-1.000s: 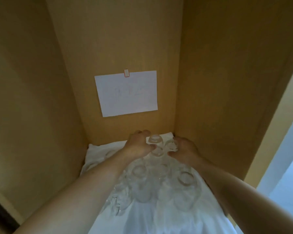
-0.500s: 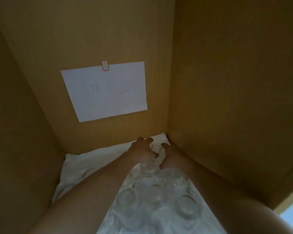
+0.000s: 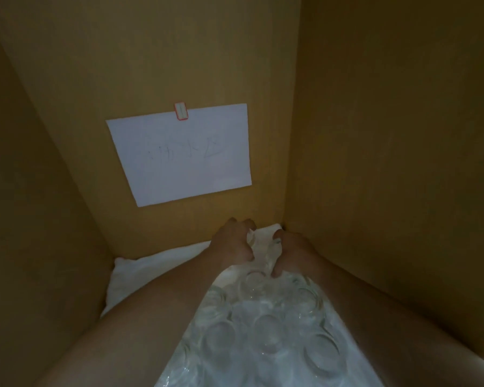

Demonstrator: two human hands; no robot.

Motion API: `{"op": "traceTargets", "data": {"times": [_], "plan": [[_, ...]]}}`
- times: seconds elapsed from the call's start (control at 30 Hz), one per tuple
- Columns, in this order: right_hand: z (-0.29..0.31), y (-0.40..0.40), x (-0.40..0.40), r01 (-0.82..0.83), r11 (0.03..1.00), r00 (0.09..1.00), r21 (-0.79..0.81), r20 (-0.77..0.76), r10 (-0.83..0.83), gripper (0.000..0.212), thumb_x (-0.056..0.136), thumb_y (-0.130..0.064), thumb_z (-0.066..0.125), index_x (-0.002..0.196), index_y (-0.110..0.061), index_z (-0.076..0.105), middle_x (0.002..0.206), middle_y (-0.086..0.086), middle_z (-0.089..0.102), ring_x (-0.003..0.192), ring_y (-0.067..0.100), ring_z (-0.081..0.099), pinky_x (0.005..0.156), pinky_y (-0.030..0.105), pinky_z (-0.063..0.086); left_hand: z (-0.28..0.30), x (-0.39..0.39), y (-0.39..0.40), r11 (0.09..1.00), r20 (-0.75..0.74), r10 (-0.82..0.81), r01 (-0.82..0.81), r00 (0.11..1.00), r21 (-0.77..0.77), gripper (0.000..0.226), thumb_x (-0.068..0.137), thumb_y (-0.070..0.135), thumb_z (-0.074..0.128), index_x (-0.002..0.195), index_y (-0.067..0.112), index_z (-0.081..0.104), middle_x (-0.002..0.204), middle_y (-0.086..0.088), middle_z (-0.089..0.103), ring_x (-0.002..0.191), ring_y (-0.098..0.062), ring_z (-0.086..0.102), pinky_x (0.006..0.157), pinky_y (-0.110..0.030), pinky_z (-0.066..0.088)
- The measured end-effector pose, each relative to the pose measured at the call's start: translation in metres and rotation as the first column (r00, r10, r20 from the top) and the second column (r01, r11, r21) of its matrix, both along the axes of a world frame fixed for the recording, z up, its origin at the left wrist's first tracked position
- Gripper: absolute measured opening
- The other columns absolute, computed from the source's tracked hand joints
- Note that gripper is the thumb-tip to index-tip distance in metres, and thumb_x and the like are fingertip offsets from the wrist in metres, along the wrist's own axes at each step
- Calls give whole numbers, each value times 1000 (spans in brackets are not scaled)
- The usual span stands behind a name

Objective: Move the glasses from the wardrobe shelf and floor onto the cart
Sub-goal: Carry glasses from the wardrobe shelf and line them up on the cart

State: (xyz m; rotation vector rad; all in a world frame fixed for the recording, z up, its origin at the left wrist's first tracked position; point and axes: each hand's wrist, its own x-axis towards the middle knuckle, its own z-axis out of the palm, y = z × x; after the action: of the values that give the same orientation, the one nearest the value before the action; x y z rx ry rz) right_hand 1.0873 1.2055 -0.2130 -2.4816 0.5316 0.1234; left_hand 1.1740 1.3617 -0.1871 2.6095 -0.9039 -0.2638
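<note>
Where walls corner, clustered glasses (image 3: 266, 328).

Standing crowded at lower centre of the frame on a white cloth (image 3: 157, 268): a cluster of clear drinking glasses (image 3: 266, 328). Spreading under them toward the lower left and back to the upper corner, that cloth, lying on the floor of a tan wooden wardrobe compartment (image 3: 389, 135). Reaching in from the bottom edge, a left hand (image 3: 234, 243) and a right hand (image 3: 291, 251), flanking the rearmost glasses above the cluster. Hanging on the back wall, upper centre-left, a white paper sheet (image 3: 182, 155), with a small red-edged tape piece (image 3: 181, 110) sitting on its top edge.
</note>
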Motion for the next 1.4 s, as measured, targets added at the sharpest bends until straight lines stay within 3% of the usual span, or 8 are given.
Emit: {"op": "traceTargets", "data": {"times": [0.17, 0.33, 0.5, 0.7, 0.8, 0.97, 1.23, 1.4], "plan": [[45, 10, -1, 54, 996, 946, 77, 314, -76, 93, 49, -26, 98, 130, -33, 52, 120, 2, 60, 102, 22, 61, 70, 28, 51, 52, -7, 31, 969, 146, 172, -141, 974, -202, 72, 67, 20, 84, 130, 29, 49, 119, -7, 41, 94, -28, 60, 78, -36, 57], [94, 31, -23, -63, 880, 736, 472, 617, -278, 75, 49, -10, 97, 107, -33, 54, 109, -3, 63, 100, 22, 66, 75, 39, 59, 93, -27, 67, 876, 239, 341, -216, 909, -431, 74, 66, 20, 84, 125, 27, 40, 123, -6, 36, 96, -31, 54, 76, -39, 53], [128, 58, -64, -189, 616, 682, 765, 553, -478, 90, 43, -39, 99, 120, -32, 53, 114, -2, 68, 87, 16, 76, 59, 32, 60, 127, -48, 95, 744, 143, 492, -330, 859, -581, 107, 63, 26, 90, 151, 19, 28, 136, -6, 27, 121, -33, 45, 95, -41, 49], [132, 86, -100, -337, 375, 757, 863, 486, -437, 67, 66, -49, 90, 124, -23, 70, 122, 2, 72, 111, 21, 70, 101, 42, 51, 138, -79, 120, 535, -93, 534, -421, 840, -733, 101, 57, 20, 91, 145, 14, 41, 132, -2, 25, 123, -27, 45, 101, -32, 47], [134, 102, -121, -400, 269, 762, 876, 481, -433, 43, 75, -47, 83, 115, -29, 76, 125, 2, 71, 118, 23, 66, 103, 41, 49, 137, -103, 132, 436, -128, 494, -373, 860, -819, 90, 54, 16, 90, 134, 18, 48, 122, 4, 24, 107, -23, 50, 88, -30, 51], [139, 118, -159, -493, 23, 780, 870, 454, -431, 54, 81, -31, 82, 129, -11, 67, 133, 14, 66, 126, 31, 60, 105, 44, 48, 139, -146, 152, 344, -157, 371, -293, 915, -892, 78, 60, 17, 86, 119, 38, 40, 119, 3, 47, 89, -2, 53, 60, -20, 42], [136, 144, -234, -515, -52, 812, 856, 467, -350, 60, 76, -11, 86, 130, -1, 63, 139, 20, 60, 136, 37, 50, 122, 48, 25, 136, -217, 167, 264, -222, 223, -278, 949, -924, 90, 59, 34, 87, 137, 31, 40, 125, 8, 55, 101, -11, 61, 78, -28, 52], [134, 146, -282, -511, -28, 784, 859, 452, -425, 70, 75, -15, 88, 137, -4, 58, 137, 19, 61, 128, 36, 59, 116, 52, 36, 138, -249, 164, 312, -241, 191, -292, 951, -904, 107, 60, 26, 92, 148, 27, 31, 136, 2, 51, 115, -22, 58, 96, -43, 54]]}}
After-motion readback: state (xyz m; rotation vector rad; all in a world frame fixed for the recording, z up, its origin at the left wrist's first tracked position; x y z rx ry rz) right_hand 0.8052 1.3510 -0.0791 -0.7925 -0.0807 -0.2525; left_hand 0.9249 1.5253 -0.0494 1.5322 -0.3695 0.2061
